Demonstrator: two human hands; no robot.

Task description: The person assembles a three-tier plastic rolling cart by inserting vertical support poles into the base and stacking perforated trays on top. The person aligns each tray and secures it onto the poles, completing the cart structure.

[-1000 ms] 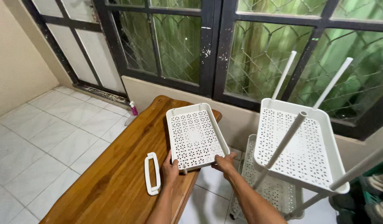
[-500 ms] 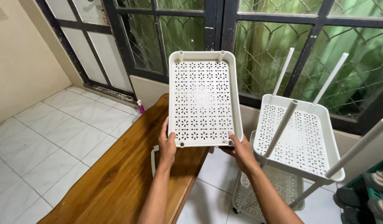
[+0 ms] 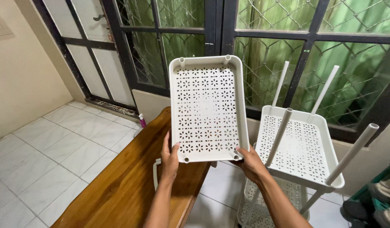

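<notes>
both hands, left hand (image 3: pixel 170 158) and right hand (image 3: pixel 250 164), grip an empty perforated white plastic tray (image 3: pixel 207 109) upright above the wooden tabletop (image 3: pixel 123 185).

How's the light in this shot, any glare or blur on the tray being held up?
Head view: soft, even daylight comes through the mesh windows; the white perforated tray is sharp, its holes crisp, with no glare. The left hand and right hand are in focus. The wooden table shows a mild sheen. Straight lines bow slightly near the edges.
</notes>
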